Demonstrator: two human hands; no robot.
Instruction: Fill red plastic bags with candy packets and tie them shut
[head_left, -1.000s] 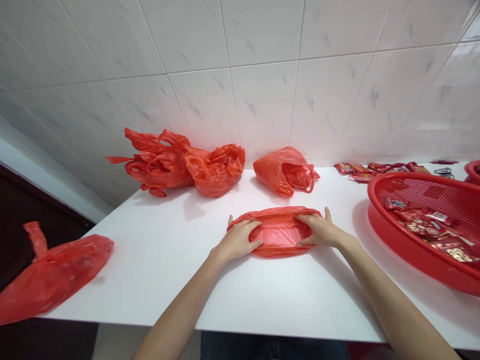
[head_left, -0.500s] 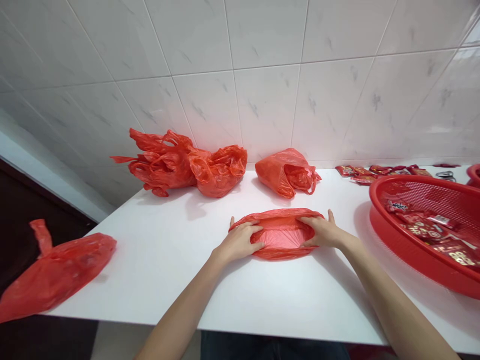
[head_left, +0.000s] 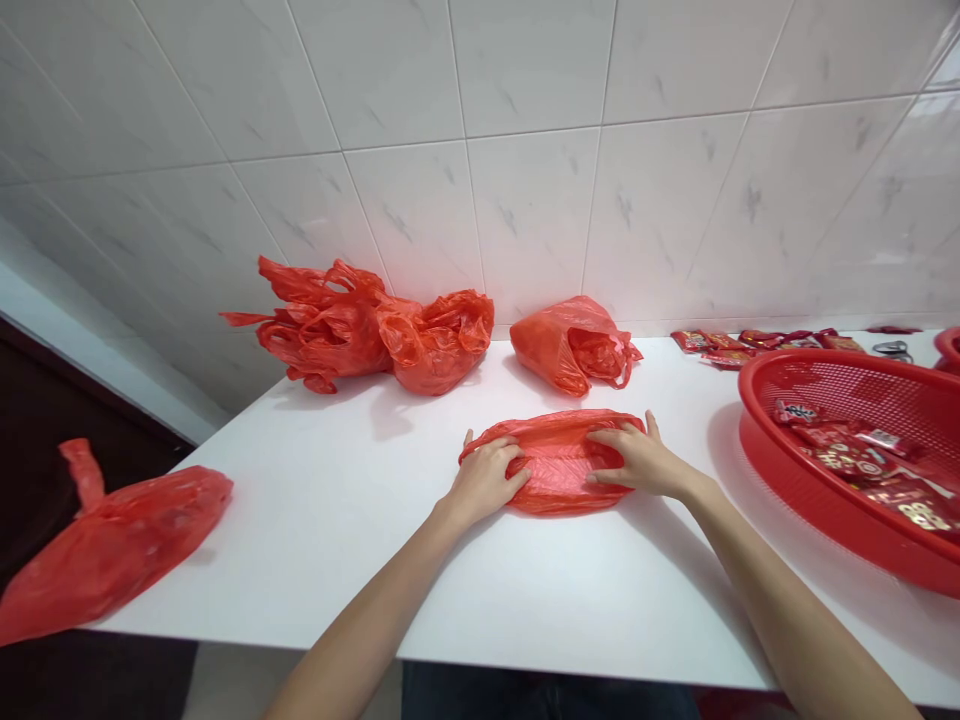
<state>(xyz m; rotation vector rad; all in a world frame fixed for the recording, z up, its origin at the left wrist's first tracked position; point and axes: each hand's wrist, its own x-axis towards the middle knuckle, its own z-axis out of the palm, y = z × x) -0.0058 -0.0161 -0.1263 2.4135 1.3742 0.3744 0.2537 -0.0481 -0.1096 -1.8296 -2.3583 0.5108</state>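
Note:
A red plastic bag [head_left: 559,465] lies on the white table in front of me, its mouth spread wide and facing up. At its left end my left hand [head_left: 489,478] grips the rim, fingers inside the opening and thumb side toward me. My right hand [head_left: 637,458] holds the opposite end, with some fingers inside the mouth and one finger sticking up outside. Pale pink plastic shows at the bottom between the hands, with nothing lying on it.
A red mesh basket [head_left: 765,440] with red snack packets [head_left: 862,465] stands at right. More packets [head_left: 750,345] lie along the wall. Crumpled red bags [head_left: 322,325] and another red bag [head_left: 566,340] sit at the back. A filled red bag [head_left: 127,545] overhangs the table's left edge.
Both hands have shifted slightly, the right one a little to the left. The far side of the bag's mouth has risen a little and its inside looks shallower.

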